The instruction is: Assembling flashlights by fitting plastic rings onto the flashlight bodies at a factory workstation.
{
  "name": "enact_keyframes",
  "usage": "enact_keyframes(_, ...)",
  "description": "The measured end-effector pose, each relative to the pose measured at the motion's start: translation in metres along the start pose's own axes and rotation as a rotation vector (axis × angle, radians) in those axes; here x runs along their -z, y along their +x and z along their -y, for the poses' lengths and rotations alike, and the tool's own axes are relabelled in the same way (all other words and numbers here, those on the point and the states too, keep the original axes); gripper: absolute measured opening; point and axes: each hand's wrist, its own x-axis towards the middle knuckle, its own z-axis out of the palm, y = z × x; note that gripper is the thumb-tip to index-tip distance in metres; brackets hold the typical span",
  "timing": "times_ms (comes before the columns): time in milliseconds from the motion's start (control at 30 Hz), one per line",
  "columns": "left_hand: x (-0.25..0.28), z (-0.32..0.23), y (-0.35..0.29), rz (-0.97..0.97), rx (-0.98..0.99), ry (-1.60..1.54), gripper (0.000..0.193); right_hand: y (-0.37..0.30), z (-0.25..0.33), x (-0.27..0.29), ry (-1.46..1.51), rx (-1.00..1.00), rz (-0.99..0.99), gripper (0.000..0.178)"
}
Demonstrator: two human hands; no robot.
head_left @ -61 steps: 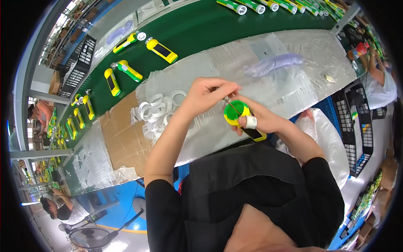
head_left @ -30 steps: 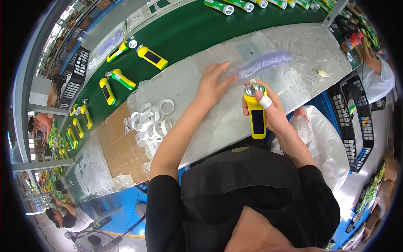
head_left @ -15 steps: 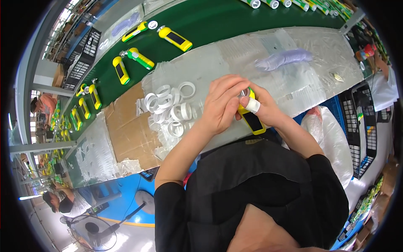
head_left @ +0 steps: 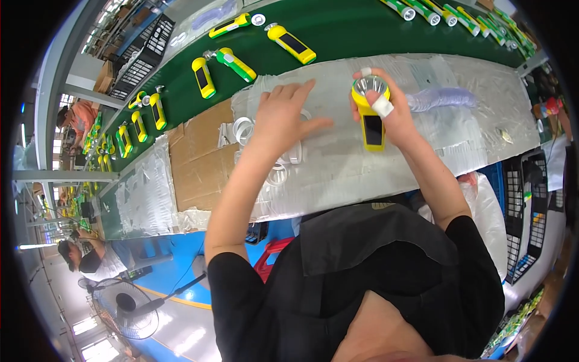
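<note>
My right hand (head_left: 391,114) grips a yellow flashlight (head_left: 370,113) with a dark panel on its body, its shiny reflector head pointing away from me. My left hand (head_left: 283,114) is spread flat, palm down, over a pile of white plastic rings (head_left: 244,130) on the plastic-covered bench (head_left: 338,169). It holds nothing that I can see, and it hides part of the pile. A few more rings (head_left: 277,175) show under my left wrist.
A green conveyor belt (head_left: 338,24) runs behind the bench, carrying several yellow and green flashlights (head_left: 232,63). A flat cardboard sheet (head_left: 199,157) lies left of the rings. A clear plastic bag (head_left: 443,96) lies right of my right hand. Other workers (head_left: 78,114) stand along the line at left.
My hands were together on the flashlight. Now the left hand has left it and spread over the ring pile, while the right hand holds the flashlight alone, farther out over the bench.
</note>
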Motion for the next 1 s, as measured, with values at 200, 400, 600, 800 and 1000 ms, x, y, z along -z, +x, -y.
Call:
enact_keyframes(200,0.002,0.021,0.001,0.264,-0.037,-0.029,0.055,-0.003,-0.014,0.004,-0.053,0.045,0.015,0.042)
enact_keyframes(400,0.018,0.004,0.014,0.201,0.096,-0.609,0.039,-0.006,-0.013,0.006,0.02,0.044,0.02,0.042)
enact_keyframes(600,0.013,-0.04,0.021,-0.186,-0.013,-1.436,0.039,-0.008,-0.012,0.008,0.024,0.044,0.039,0.044)
enact_keyframes(800,0.016,-0.053,0.026,-0.341,-0.277,-0.592,0.032,-0.007,-0.018,0.01,-0.018,0.16,0.054,0.049)
enact_keyframes(1000,0.018,-0.049,0.026,-0.305,-0.32,-0.383,0.038,-0.007,-0.013,0.012,-0.133,0.132,0.086,0.054)
